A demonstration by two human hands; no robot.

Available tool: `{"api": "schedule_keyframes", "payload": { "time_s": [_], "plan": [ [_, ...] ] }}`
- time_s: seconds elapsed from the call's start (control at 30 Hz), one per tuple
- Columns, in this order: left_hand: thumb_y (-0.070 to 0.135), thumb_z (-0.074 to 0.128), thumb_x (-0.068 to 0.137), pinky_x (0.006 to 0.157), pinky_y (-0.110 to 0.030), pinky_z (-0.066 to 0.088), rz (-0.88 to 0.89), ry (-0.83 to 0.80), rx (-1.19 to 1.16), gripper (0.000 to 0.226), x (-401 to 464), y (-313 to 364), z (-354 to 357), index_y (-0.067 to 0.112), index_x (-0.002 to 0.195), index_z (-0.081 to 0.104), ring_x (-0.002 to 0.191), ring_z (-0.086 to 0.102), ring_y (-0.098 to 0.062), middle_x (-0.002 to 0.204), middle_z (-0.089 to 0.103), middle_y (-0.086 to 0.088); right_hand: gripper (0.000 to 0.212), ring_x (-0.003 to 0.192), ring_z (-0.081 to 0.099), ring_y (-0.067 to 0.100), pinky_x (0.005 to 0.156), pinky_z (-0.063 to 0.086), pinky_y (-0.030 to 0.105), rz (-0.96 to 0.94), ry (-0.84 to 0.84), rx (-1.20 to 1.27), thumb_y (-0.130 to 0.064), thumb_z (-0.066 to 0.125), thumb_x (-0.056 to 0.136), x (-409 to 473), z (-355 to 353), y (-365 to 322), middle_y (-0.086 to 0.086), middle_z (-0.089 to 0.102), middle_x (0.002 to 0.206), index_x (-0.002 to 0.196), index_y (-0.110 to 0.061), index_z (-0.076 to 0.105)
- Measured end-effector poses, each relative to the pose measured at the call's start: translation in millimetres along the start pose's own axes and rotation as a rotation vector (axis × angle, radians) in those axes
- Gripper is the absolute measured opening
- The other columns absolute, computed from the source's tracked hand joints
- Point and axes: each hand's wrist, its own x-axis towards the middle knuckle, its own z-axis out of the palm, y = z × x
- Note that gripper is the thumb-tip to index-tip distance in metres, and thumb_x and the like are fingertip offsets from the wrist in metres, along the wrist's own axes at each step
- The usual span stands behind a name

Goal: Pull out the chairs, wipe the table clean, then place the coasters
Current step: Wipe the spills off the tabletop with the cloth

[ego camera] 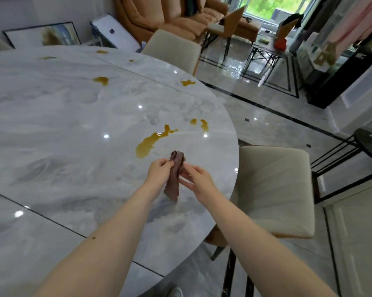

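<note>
Over the round grey-white marble table (73, 125), the person is holding a crumpled brown cloth (174, 174) between both hands, just on the near side of the largest amber spill (150, 142). The left hand (159, 171) is pinching the cloth's upper left edge between thumb and curled fingertips. The right hand (199, 179) is gripping the cloth's right side, its fingers (186, 180) lying fairly straight along the fabric and the thumb pressing over it. The cloth is hanging down between the two hands, its lower end touching or nearly touching the table; which cannot be told.

Eight amber spills are showing on the table: two small ones right of the largest, the rest spread toward the far edge. Two beige cushioned chairs are standing pulled out from the table, one (273, 189) at its right edge, one (172, 50) at its far edge.
</note>
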Motion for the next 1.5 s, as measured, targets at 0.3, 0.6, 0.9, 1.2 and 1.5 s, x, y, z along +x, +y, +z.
{"api": "schedule_keyframes", "payload": {
  "time_s": [0.3, 0.6, 0.9, 1.2, 1.5],
  "plan": [
    [0.016, 0.045, 0.093, 0.063, -0.030, 0.039, -0.043, 0.080, -0.100, 0.022, 12.8, 7.0, 11.3, 0.015, 0.073, 0.054, 0.067, 0.050, -0.020, 0.071, 0.055, -0.005, 0.009, 0.072, 0.059, 0.021, 0.074, 0.055, 0.033, 0.084, 0.066, -0.041, -0.001, 0.049, 0.095, 35.3, -27.9, -26.1, 0.012, 0.061, 0.083, 0.095, -0.004, 0.057],
    [0.024, 0.048, 0.096, 0.060, -0.023, 0.041, 0.016, 0.139, -0.087, 0.022, 22.8, 20.8, 5.8, 0.006, 0.093, 0.061, 0.070, 0.054, -0.013, 0.083, 0.062, -0.005, 0.009, 0.090, 0.057, 0.019, 0.078, 0.049, 0.030, -0.140, 0.204, -0.294, -0.006, 0.060, 0.089, 46.3, -21.0, -31.4, 0.010, 0.058, 0.104, 0.094, -0.013, 0.056],
    [0.025, 0.054, 0.095, 0.064, -0.032, 0.043, 0.031, 0.029, -0.136, 0.024, 27.2, 27.8, 10.3, 0.012, 0.076, 0.059, 0.070, 0.055, -0.021, 0.078, 0.059, -0.011, 0.015, 0.083, 0.064, 0.016, 0.078, 0.053, 0.029, -0.266, 0.055, -0.382, -0.014, 0.060, 0.092, 27.1, -9.6, -28.7, 0.006, 0.068, 0.087, 0.098, -0.002, 0.066],
    [0.023, 0.038, 0.102, 0.070, -0.028, 0.050, -0.105, -0.059, -0.418, 0.027, 20.6, 37.8, 11.3, 0.012, 0.095, 0.062, 0.083, 0.064, -0.015, 0.092, 0.068, -0.006, 0.033, 0.125, 0.049, 0.013, 0.112, 0.028, 0.039, 0.219, -0.125, -0.169, -0.043, 0.042, 0.099, 30.2, -24.7, -8.7, 0.001, 0.058, 0.129, 0.122, -0.024, 0.055],
    [0.022, 0.044, 0.099, 0.068, -0.029, 0.053, -0.197, 0.132, -0.513, 0.025, 27.5, 22.9, -6.8, 0.008, 0.101, 0.064, 0.080, 0.064, -0.017, 0.095, 0.067, -0.006, 0.027, 0.099, 0.058, 0.020, 0.083, 0.049, 0.029, 0.171, -0.115, 0.164, -0.020, 0.047, 0.097, 23.2, -27.3, -15.6, 0.007, 0.062, 0.114, 0.117, -0.010, 0.060]
  ]
}}
